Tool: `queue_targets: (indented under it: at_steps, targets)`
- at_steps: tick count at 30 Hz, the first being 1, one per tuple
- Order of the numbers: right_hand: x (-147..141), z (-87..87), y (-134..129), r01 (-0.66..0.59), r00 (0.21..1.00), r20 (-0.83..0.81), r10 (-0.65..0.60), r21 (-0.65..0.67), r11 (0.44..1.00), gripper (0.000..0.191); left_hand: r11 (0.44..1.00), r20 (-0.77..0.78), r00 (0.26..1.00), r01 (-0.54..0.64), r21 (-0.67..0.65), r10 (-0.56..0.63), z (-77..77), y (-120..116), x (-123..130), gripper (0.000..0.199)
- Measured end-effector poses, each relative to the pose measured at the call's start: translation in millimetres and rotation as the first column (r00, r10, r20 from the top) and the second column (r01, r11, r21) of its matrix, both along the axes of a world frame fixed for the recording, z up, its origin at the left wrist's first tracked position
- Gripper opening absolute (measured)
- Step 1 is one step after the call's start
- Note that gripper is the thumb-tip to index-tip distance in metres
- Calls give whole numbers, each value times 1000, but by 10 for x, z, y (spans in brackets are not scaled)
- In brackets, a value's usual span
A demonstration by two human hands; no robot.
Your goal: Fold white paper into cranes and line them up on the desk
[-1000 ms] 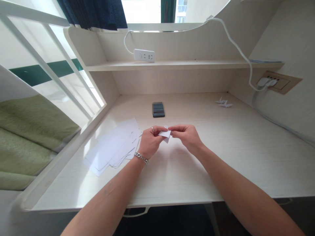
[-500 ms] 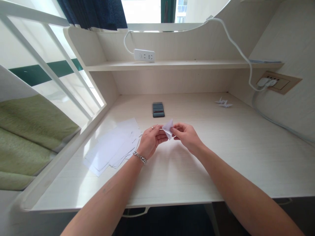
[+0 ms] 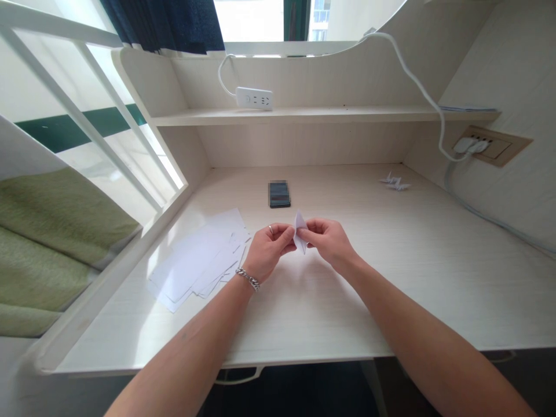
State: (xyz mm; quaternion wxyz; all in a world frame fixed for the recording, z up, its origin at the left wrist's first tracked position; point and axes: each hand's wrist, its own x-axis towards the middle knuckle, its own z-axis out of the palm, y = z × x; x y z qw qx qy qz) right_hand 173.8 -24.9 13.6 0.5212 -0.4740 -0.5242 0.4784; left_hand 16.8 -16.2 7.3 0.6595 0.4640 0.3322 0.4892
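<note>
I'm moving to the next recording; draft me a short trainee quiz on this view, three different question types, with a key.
1. True or false: the white power strip rests on the shelf behind the desk.

2. Multiple choice: where do the loose white sheets lie?
A. On the shelf
B. On the desk, to the left of the left hand
C. On the desk, to the right of both hands

3. Fill in: the thumb and fingers of the right hand pinch a small folded piece of ____.

Key
1. True
2. B
3. White paper
</note>
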Motion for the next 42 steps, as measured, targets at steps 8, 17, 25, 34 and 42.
queue_targets:
  at_steps: [8,17,25,34,42]
  targets:
    - [-27,28,-15,-33,998,-60,31,-24,999,29,990,-75,987,-141,27,142,-13,10,15,37]
    - [-56,3,-18,-18,999,-37,18,6,1000,31,951,-247,925,-247,188,289,9,-16,37,33]
    - [-59,4,-19,-9,999,-35,10,28,1000,31,936,-260,908,-276,218,328,-1,-36,71,31]
    - [-34,19,-20,-16,1000,17,16,-2,1000,29,978,-232,951,-186,92,202,39,-26,25,34]
    - [1,78,-50,-66,996,-59,69,48,997,28,998,-339,941,-1,63,22,95,-77,12,34]
